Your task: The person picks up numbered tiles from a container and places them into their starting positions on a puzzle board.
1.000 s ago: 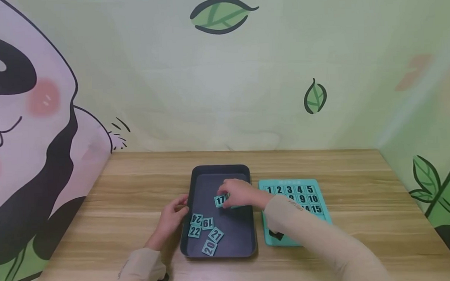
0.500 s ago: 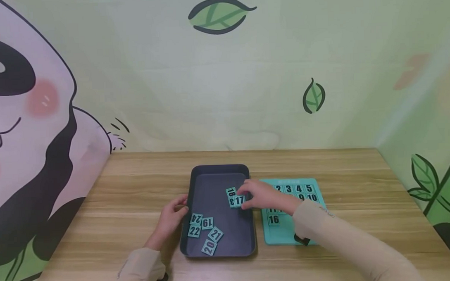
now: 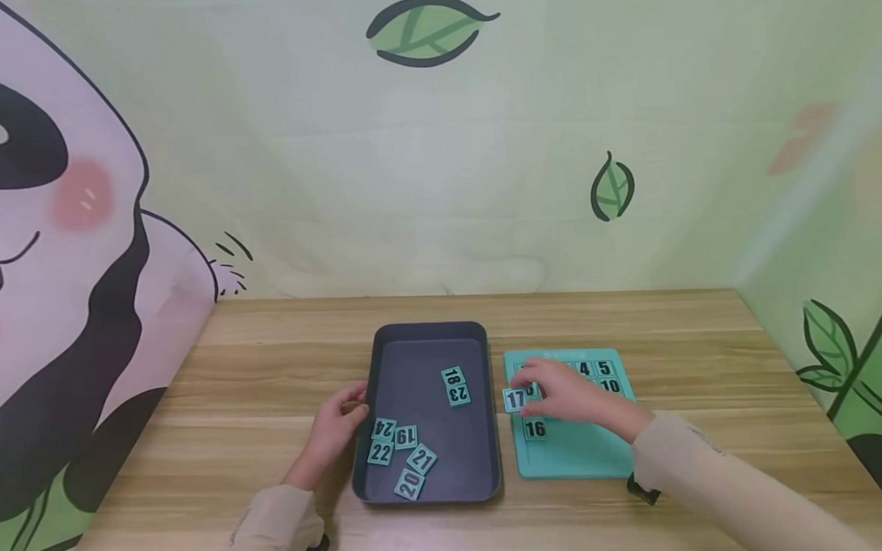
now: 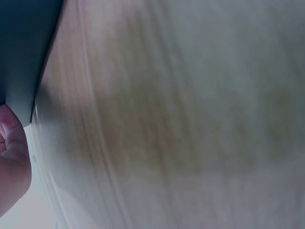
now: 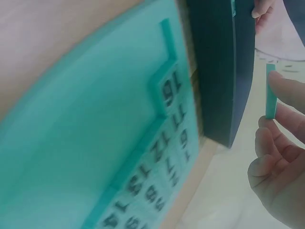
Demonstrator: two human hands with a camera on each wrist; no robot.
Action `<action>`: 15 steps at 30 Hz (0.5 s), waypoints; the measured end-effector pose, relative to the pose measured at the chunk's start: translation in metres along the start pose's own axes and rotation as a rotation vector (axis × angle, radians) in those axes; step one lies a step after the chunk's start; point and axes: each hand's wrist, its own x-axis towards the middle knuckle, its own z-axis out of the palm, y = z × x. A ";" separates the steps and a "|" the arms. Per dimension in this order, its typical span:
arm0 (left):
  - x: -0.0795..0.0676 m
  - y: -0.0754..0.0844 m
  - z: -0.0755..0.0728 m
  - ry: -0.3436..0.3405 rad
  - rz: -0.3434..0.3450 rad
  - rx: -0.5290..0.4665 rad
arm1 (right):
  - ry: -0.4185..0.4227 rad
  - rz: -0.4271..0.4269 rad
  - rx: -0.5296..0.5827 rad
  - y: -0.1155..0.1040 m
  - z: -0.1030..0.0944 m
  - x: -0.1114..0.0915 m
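Note:
My right hand [image 3: 567, 393] pinches a teal number tile marked 17 [image 3: 514, 400] over the left side of a teal number board [image 3: 582, 450]. In the right wrist view the tile [image 5: 270, 93] shows edge-on between thumb and fingers, raised above the board. Tile 16 [image 3: 535, 429] lies at the left of the board's fourth row, beside a bare recess; the hand covers part of the rows above. At the left rim of a dark tray [image 3: 465, 461], my left hand [image 3: 335, 432] grips the edge.
Inside the tray, tiles 18 [image 3: 453, 376] and 23 [image 3: 457, 396] lie at the upper right. Several more, among them 19 [image 3: 406, 437], 21 [image 3: 421, 459] and 20 [image 3: 409, 484], lie at the lower left. A printed cloth wall [image 3: 438, 178] stands behind the wooden table [image 3: 269, 354].
My right hand has lifted tile 17 out of the tray and carried it right, over the board. Tiles 18 and 23 now show uncovered. My left hand has stayed at the tray's rim.

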 end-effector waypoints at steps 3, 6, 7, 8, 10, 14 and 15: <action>0.001 -0.001 0.000 -0.001 -0.004 -0.002 | 0.004 0.043 0.005 0.007 0.000 -0.010; 0.001 -0.001 0.000 -0.004 0.001 -0.002 | 0.022 0.096 0.009 0.014 0.001 -0.020; 0.001 -0.001 0.000 -0.006 0.002 0.001 | 0.028 0.104 0.009 0.017 0.002 -0.022; 0.001 -0.001 0.000 -0.007 0.005 0.004 | 0.033 0.118 0.015 0.019 0.002 -0.025; 0.001 0.000 0.000 -0.007 0.007 0.008 | 0.040 0.131 0.018 0.025 0.005 -0.030; 0.001 0.000 0.000 -0.004 0.018 0.017 | 0.049 0.138 -0.001 0.036 0.012 -0.037; 0.001 -0.001 0.000 -0.004 0.018 0.016 | 0.049 0.139 -0.003 0.038 0.014 -0.039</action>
